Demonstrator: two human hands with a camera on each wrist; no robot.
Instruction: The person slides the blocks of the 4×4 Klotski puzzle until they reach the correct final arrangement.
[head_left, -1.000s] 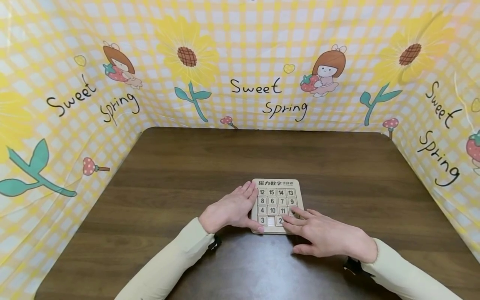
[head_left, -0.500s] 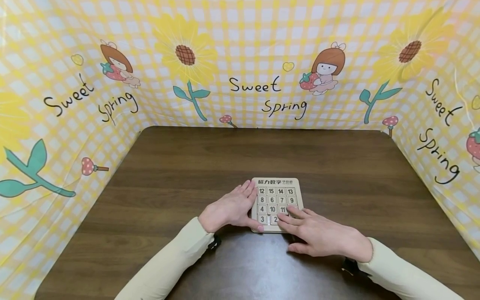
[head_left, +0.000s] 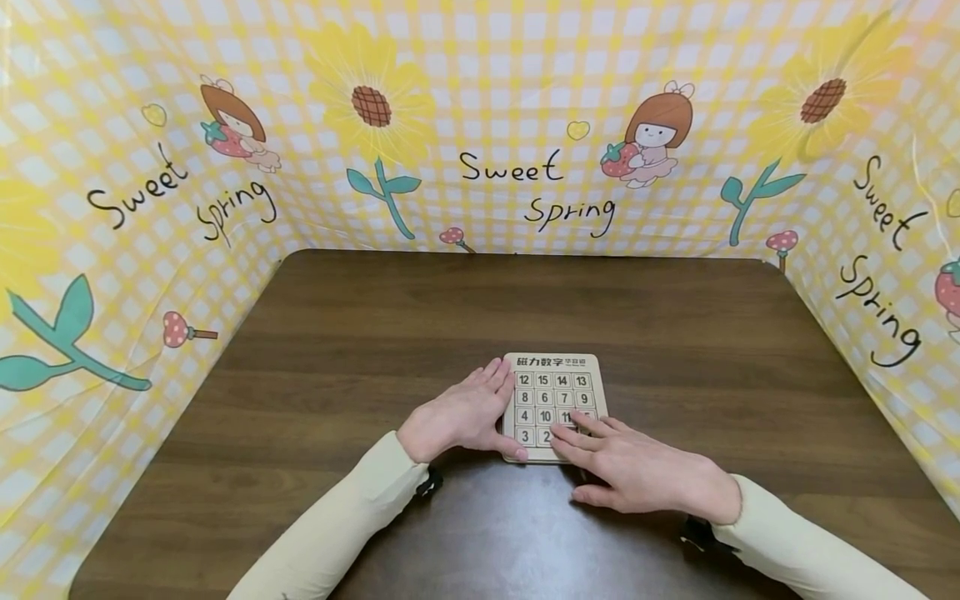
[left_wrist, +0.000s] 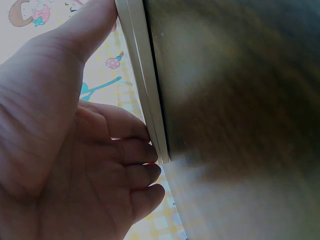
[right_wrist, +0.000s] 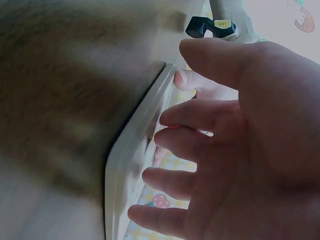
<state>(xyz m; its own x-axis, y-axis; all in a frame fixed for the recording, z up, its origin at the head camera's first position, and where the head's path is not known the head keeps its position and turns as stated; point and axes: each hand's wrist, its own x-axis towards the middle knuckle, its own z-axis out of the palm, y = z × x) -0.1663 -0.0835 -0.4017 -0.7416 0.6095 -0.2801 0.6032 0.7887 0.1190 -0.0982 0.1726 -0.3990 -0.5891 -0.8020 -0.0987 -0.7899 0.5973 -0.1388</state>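
A pale number slide puzzle (head_left: 553, 362) lies flat on the dark wooden table (head_left: 420, 308), with rows of numbered square tiles. My left hand (head_left: 467, 417) rests along its left edge, fingers extended, thumb on the near left corner. In the left wrist view, the fingertips meet the puzzle's side (left_wrist: 142, 75). From the right, my right hand (head_left: 645, 471) reaches over the board with straight fingers, fingertips on the tiles near the 2 tile (head_left: 546, 437) and the 11 tile (head_left: 566, 416). Its fingers hide the bottom-right tiles. The thumb points to the left, off the board.
A yellow checked cloth (head_left: 517, 100) with flower prints and "Sweet Spring" lettering hangs round the back and both sides of the table. Each wrist wears a black strap, such as the left one (head_left: 431, 482).
My right hand has moved left over the bottom row, and the 2 tile has slid left until it sits beside the 3 tile. The left hand has stayed in place.
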